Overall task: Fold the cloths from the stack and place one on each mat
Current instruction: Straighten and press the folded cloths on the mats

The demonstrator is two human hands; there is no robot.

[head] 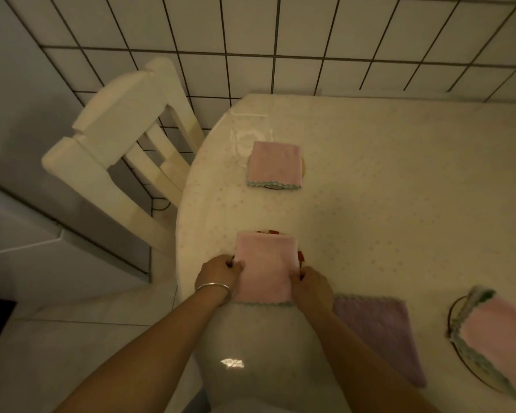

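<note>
Pink and soft, the folded cloth [265, 266] sits at the near edge of the table [399, 189], right in front of you. Your left hand [219, 271] pinches its left side, with the fingers curled onto the edge. Your right hand [312, 286] pinches its right side the same way. A silver bangle [213, 287] goes round your left wrist. A little bit of a red mat [301, 257] peeks out from under this cloth at the top and the right.

Farther away from you, a second pink cloth [274, 168] lies folded on another mat [303, 168], which you can hardly see. A purple cloth [382, 329] lies flat just beside your right arm. At the far right, a third pink cloth [501, 332] rests on a round mat [471, 371].

A cream chair [116, 144] stands at the left end of the table. White tiles [310, 34] cover the floor beyond.
</note>
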